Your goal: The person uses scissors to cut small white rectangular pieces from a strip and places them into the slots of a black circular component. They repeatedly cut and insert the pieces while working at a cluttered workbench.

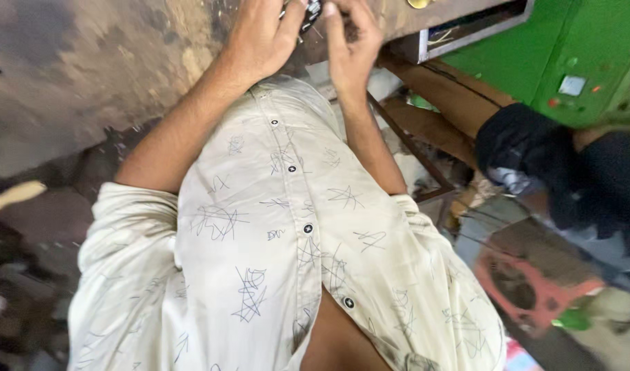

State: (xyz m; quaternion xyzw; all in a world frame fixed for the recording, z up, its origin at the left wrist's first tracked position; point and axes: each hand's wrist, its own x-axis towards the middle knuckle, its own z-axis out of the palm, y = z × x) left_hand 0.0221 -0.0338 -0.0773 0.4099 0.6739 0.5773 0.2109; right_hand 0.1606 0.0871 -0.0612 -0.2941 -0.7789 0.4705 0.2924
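Note:
My left hand (260,38) and my right hand (353,45) meet at the top edge of the head view, in front of my cream shirt (280,233) with dark scribble marks. Between their fingertips sits a small dark part (309,14) with pale marks, mostly hidden by the fingers. My left thumb and fingers pinch it from the left, and my right fingers press on it from the right. Both hands rest against the edge of a worn, stained metal bench (88,69).
A green machine cabinet (576,48) stands at the upper right, with an open metal tray (459,31) beside it. Another person's black sleeve (535,151) reaches in at right. A red stool (535,288) stands on the floor below. A yellow handle (13,196) pokes in at left.

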